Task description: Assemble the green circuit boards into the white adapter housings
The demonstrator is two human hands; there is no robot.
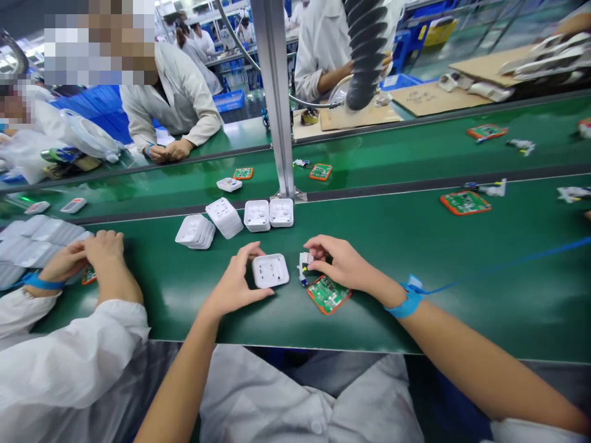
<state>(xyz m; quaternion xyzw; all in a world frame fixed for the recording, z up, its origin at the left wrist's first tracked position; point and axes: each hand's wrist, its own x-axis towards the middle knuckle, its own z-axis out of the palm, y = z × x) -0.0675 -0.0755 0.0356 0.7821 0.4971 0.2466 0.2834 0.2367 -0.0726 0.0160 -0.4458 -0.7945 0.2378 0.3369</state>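
Over the smooth green table [392,246], the white rounded-square plastic shell [270,271] faces open side up; the small white plastic part [305,264] just right points its long axis fore-and-aft. Left hand [237,280], C-shaped, grips the shell; right hand [339,261], fingers bent, pinches the part.

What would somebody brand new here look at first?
Probably the orange-edged green circuit board, right by the right hand. Then the white tray at the left hand. Higher up, a fat, ridged dark hose hangs to the right of a metal post.
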